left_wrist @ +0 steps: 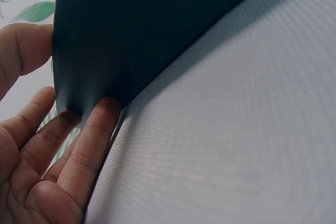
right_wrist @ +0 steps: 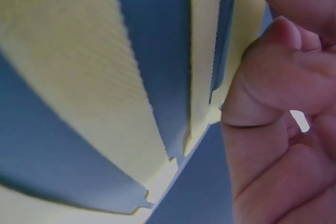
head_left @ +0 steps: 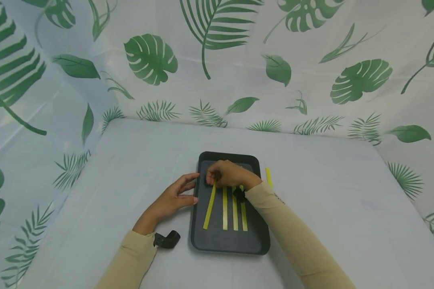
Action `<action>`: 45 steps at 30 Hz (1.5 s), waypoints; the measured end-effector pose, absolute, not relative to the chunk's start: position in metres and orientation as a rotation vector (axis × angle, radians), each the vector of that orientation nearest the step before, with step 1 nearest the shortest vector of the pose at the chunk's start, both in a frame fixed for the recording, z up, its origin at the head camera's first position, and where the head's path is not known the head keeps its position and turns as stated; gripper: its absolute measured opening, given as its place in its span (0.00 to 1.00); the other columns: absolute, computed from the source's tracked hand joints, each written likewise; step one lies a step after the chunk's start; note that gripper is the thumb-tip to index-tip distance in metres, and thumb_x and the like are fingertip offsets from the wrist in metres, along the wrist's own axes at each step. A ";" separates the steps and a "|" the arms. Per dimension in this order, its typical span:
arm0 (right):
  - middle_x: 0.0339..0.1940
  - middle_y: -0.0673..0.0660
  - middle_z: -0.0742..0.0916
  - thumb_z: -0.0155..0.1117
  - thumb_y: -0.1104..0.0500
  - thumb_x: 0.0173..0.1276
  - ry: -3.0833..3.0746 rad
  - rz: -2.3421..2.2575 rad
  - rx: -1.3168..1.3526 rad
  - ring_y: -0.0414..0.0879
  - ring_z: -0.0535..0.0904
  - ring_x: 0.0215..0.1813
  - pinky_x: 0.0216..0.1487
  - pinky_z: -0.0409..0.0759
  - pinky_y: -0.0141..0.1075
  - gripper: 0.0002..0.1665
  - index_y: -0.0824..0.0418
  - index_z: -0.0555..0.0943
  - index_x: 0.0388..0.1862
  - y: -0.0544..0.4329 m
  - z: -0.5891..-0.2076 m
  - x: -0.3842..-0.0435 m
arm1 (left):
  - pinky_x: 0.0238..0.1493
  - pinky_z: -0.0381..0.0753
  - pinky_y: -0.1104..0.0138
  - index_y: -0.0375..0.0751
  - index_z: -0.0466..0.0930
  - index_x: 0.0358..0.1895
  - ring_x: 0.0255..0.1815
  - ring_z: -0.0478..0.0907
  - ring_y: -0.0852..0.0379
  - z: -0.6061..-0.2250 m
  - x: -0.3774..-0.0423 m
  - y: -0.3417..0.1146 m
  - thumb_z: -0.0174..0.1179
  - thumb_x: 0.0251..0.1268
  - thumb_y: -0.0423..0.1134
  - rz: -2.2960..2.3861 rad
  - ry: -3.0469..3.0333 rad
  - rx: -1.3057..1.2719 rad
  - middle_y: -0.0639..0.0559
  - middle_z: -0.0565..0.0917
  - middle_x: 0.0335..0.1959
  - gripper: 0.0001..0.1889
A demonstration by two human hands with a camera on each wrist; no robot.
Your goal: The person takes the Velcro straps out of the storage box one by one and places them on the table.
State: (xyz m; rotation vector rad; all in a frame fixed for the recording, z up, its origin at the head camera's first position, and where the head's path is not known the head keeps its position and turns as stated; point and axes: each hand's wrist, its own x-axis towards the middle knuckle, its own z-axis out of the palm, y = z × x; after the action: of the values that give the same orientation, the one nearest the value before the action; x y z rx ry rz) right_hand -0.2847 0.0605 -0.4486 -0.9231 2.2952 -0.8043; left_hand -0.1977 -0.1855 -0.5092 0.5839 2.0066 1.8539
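Note:
A dark grey rectangular tray (head_left: pixel 228 243) lies on the table with several flat yellow strips laid lengthwise inside. My right hand (head_left: pixel 229 174) reaches over its far half and pinches the upper end of the leftmost yellow strip (head_left: pixel 209 208), which slants. Beside it, the other yellow strips (head_left: pixel 225 210) lie nearly parallel, their upper ends partly hidden beneath this hand. In the right wrist view, strips (right_wrist: pixel 89 66) show finely toothed edges near the thumb. My left hand (head_left: pixel 171 202) touches the tray's left side with extended fingers; the left wrist view shows fingertips (left_wrist: pixel 107 106) against its dark outer wall (left_wrist: pixel 142 30).
Another yellow strip (head_left: pixel 269 176) lies on the white table cover (head_left: pixel 332 188), just right of the tray and partly behind the right sleeve. A leaf-patterned white cloth (head_left: pixel 238 64) hangs behind and at both sides. Black wrist cameras (head_left: pixel 168 239) sit on both wrists.

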 end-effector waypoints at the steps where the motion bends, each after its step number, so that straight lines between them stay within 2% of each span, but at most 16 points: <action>1: 0.34 0.50 0.87 0.69 0.80 0.65 2.293 -0.813 -0.931 0.40 0.80 0.36 0.41 0.80 0.32 0.14 0.62 0.85 0.36 0.061 -0.449 -0.285 | 0.74 0.76 0.44 0.32 0.59 0.84 0.84 0.59 0.30 -0.509 -0.197 -0.185 0.66 0.76 0.28 1.852 2.007 0.583 0.33 0.60 0.86 0.38; 6: 0.32 0.48 0.85 0.71 0.79 0.65 2.300 -0.853 -0.966 0.39 0.79 0.36 0.41 0.80 0.32 0.14 0.61 0.83 0.34 0.063 -0.448 -0.284 | 0.75 0.75 0.43 0.33 0.59 0.84 0.85 0.58 0.30 -0.511 -0.197 -0.185 0.65 0.76 0.29 1.847 2.008 0.587 0.34 0.59 0.86 0.38; 13: 0.35 0.48 0.85 0.69 0.79 0.67 2.366 -0.875 -1.030 0.41 0.80 0.39 0.45 0.80 0.36 0.13 0.61 0.84 0.36 0.066 -0.438 -0.277 | 0.75 0.74 0.43 0.33 0.60 0.84 0.84 0.59 0.30 -0.510 -0.196 -0.185 0.66 0.76 0.30 1.848 2.016 0.576 0.34 0.60 0.86 0.38; 19: 0.38 0.48 0.84 0.68 0.77 0.72 2.385 -0.904 -1.154 0.41 0.78 0.38 0.43 0.80 0.38 0.12 0.60 0.84 0.38 0.071 -0.425 -0.267 | 0.74 0.77 0.46 0.32 0.60 0.83 0.84 0.59 0.29 -0.510 -0.195 -0.184 0.66 0.76 0.28 1.849 2.034 0.588 0.32 0.60 0.85 0.37; 23: 0.42 0.50 0.86 0.68 0.74 0.74 2.403 -0.961 -1.186 0.42 0.78 0.39 0.43 0.80 0.39 0.11 0.59 0.86 0.42 0.077 -0.418 -0.260 | 0.71 0.80 0.50 0.31 0.60 0.83 0.82 0.62 0.27 -0.510 -0.195 -0.183 0.66 0.75 0.27 1.864 2.019 0.586 0.32 0.59 0.85 0.38; 27: 0.45 0.55 0.87 0.68 0.72 0.76 2.406 -1.033 -1.199 0.45 0.78 0.38 0.40 0.80 0.40 0.08 0.61 0.87 0.46 0.083 -0.413 -0.255 | 0.71 0.80 0.48 0.30 0.60 0.83 0.82 0.60 0.26 -0.511 -0.195 -0.183 0.66 0.75 0.27 1.873 2.006 0.596 0.32 0.58 0.86 0.37; 31: 0.44 0.57 0.86 0.68 0.71 0.77 2.390 -1.097 -1.201 0.47 0.77 0.35 0.36 0.78 0.39 0.06 0.63 0.87 0.46 0.089 -0.409 -0.251 | 0.72 0.79 0.47 0.33 0.60 0.83 0.83 0.60 0.27 -0.511 -0.195 -0.184 0.66 0.76 0.28 1.854 2.024 0.582 0.34 0.59 0.86 0.37; 35: 0.39 0.53 0.85 0.67 0.71 0.77 2.385 -1.147 -1.191 0.47 0.77 0.34 0.34 0.76 0.37 0.04 0.64 0.85 0.44 0.096 -0.404 -0.247 | 0.73 0.78 0.46 0.33 0.60 0.84 0.84 0.60 0.29 -0.512 -0.195 -0.183 0.66 0.76 0.29 1.844 2.032 0.564 0.34 0.60 0.86 0.38; 39: 0.36 0.49 0.84 0.66 0.72 0.76 2.394 -1.179 -1.162 0.49 0.79 0.36 0.36 0.78 0.38 0.05 0.63 0.84 0.43 0.101 -0.400 -0.241 | 0.74 0.77 0.46 0.33 0.60 0.84 0.84 0.59 0.31 -0.512 -0.195 -0.184 0.66 0.76 0.29 1.838 2.040 0.558 0.33 0.60 0.86 0.38; 45: 0.38 0.51 0.86 0.68 0.72 0.76 2.365 -1.265 -1.076 0.48 0.84 0.40 0.44 0.85 0.39 0.03 0.66 0.84 0.42 0.111 -0.400 -0.233 | 0.73 0.77 0.47 0.33 0.59 0.84 0.85 0.58 0.30 -0.512 -0.194 -0.184 0.66 0.76 0.29 1.846 2.029 0.574 0.33 0.59 0.86 0.38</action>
State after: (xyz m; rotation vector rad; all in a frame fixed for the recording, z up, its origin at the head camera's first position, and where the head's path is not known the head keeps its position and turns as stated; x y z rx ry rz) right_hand -0.2329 0.1109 -0.4005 -1.0755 2.3646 -1.2653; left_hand -0.1941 -0.1841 -0.5116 0.5737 2.0287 1.8462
